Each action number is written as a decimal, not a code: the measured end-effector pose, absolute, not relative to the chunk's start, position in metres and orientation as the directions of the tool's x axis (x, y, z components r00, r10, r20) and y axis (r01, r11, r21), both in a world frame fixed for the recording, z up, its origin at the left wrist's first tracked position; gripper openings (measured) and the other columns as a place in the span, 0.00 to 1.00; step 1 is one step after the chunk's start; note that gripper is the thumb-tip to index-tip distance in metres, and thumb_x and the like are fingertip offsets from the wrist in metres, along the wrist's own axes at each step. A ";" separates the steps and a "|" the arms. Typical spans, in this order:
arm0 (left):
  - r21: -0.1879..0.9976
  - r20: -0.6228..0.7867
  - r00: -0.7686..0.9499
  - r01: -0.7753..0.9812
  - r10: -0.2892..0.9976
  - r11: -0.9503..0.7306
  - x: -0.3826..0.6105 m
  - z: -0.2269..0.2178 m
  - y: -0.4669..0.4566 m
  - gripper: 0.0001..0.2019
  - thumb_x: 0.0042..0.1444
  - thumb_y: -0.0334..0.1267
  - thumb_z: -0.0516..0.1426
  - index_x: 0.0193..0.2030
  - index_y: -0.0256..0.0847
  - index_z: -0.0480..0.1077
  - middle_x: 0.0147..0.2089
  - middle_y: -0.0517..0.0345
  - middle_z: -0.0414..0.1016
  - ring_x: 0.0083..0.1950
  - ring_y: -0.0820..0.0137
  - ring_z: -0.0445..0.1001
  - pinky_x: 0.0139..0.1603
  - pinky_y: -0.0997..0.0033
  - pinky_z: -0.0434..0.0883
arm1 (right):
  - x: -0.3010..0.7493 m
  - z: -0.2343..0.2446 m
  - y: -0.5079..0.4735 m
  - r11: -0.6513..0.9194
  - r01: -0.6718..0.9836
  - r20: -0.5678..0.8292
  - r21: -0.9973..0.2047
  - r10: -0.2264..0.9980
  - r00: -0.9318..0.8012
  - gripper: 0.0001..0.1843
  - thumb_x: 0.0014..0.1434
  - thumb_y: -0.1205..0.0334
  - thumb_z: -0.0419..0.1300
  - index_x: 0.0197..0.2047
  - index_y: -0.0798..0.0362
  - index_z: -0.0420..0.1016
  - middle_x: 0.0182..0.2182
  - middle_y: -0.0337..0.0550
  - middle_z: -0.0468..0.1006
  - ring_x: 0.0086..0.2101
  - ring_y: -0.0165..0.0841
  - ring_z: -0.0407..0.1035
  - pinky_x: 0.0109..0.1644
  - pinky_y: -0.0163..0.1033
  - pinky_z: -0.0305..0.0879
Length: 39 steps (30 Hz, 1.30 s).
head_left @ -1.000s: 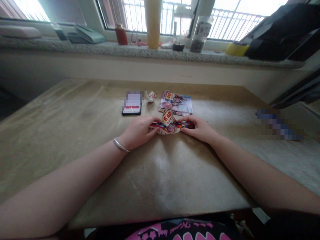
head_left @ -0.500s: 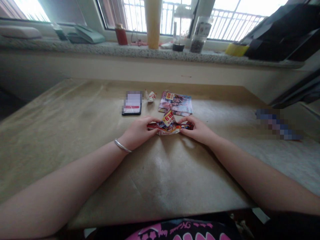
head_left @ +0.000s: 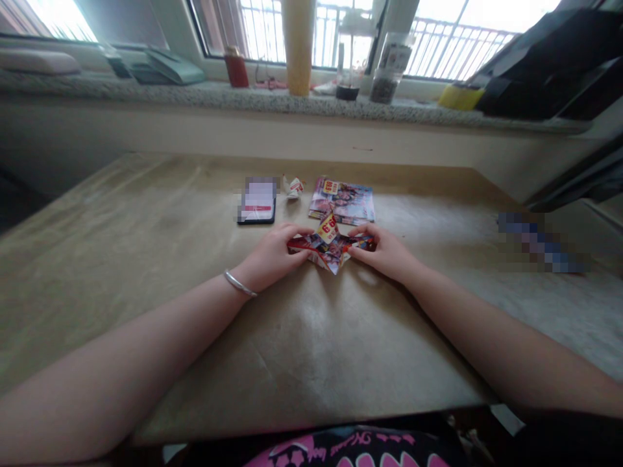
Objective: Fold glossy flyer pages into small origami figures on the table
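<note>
Between my hands is a folded piece of printed paper (head_left: 329,244), its colourful sides opened into a star-like shape with pointed flaps toward the back and the front. A yellow patch with red digits shows on its back flap. My left hand (head_left: 272,256) pinches the left end between thumb and fingers. The right end is pinched the same way by my right hand (head_left: 382,250). Just behind the paper lies a small stack of printed leaflets (head_left: 344,200). To the stack's left sits a small folded white-and-red paper piece (head_left: 294,188).
A phone (head_left: 257,201) lies left of the small paper piece on the table (head_left: 311,363). A blurred-out flat item (head_left: 540,243) is at the far right. Along the granite windowsill (head_left: 195,96) stand a red bottle (head_left: 236,68), a tall yellowish cylinder (head_left: 298,48) and other containers.
The folded paper has opened: its front flap now points out toward me, and the inside shows more. Both hands keep their grip at nearly the same spots.
</note>
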<state>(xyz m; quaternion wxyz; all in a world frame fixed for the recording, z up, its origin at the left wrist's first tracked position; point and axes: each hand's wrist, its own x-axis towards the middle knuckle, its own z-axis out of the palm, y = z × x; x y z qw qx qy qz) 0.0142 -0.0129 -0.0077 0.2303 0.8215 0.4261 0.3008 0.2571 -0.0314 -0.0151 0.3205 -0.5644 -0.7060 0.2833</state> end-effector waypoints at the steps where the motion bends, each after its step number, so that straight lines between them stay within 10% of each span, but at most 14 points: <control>1: 0.650 0.296 0.444 0.555 0.846 -0.519 0.015 -0.008 -0.013 0.16 0.51 0.31 0.60 0.48 0.36 0.73 0.46 0.51 0.72 0.46 0.67 0.73 0.53 0.61 0.73 | 0.256 -0.016 -0.031 0.195 0.588 0.132 -0.785 0.980 -0.149 0.16 0.48 0.55 0.63 0.39 0.53 0.72 0.26 0.37 0.72 0.25 0.29 0.63 0.30 0.35 0.61; 7: 0.727 0.279 0.400 0.506 0.873 -0.464 0.016 -0.010 -0.013 0.14 0.51 0.28 0.59 0.46 0.36 0.72 0.45 0.53 0.72 0.42 0.70 0.74 0.46 0.67 0.76 | 0.252 -0.016 -0.032 0.232 0.525 0.183 -0.819 0.973 -0.144 0.20 0.47 0.56 0.63 0.43 0.52 0.68 0.33 0.39 0.74 0.24 0.27 0.63 0.29 0.35 0.61; 24: 0.436 0.560 0.489 0.512 0.669 -0.740 0.019 -0.012 -0.018 0.27 0.51 0.20 0.51 0.58 0.38 0.58 0.51 0.50 0.66 0.54 0.66 0.67 0.55 0.61 0.71 | 0.244 -0.021 -0.032 0.182 0.527 0.254 -0.830 0.965 0.068 0.26 0.48 0.56 0.65 0.49 0.51 0.62 0.25 0.34 0.70 0.26 0.31 0.66 0.33 0.39 0.64; 30: 0.679 0.533 0.344 0.371 0.773 -0.633 0.021 -0.017 -0.015 0.32 0.52 0.24 0.55 0.63 0.43 0.50 0.48 0.54 0.64 0.37 0.77 0.71 0.37 0.75 0.75 | 0.244 -0.028 -0.026 0.217 0.382 0.222 -0.898 0.975 -0.032 0.20 0.52 0.54 0.62 0.47 0.51 0.65 0.26 0.35 0.70 0.23 0.27 0.60 0.26 0.35 0.57; 39: 0.891 0.332 0.390 0.168 0.859 -0.421 0.021 -0.019 -0.007 0.32 0.53 0.30 0.58 0.64 0.42 0.54 0.52 0.49 0.68 0.36 0.76 0.74 0.39 0.74 0.76 | 0.244 -0.032 -0.024 0.247 0.426 0.226 -0.870 0.969 -0.101 0.18 0.53 0.58 0.61 0.48 0.51 0.66 0.44 0.45 0.76 0.38 0.34 0.71 0.43 0.42 0.69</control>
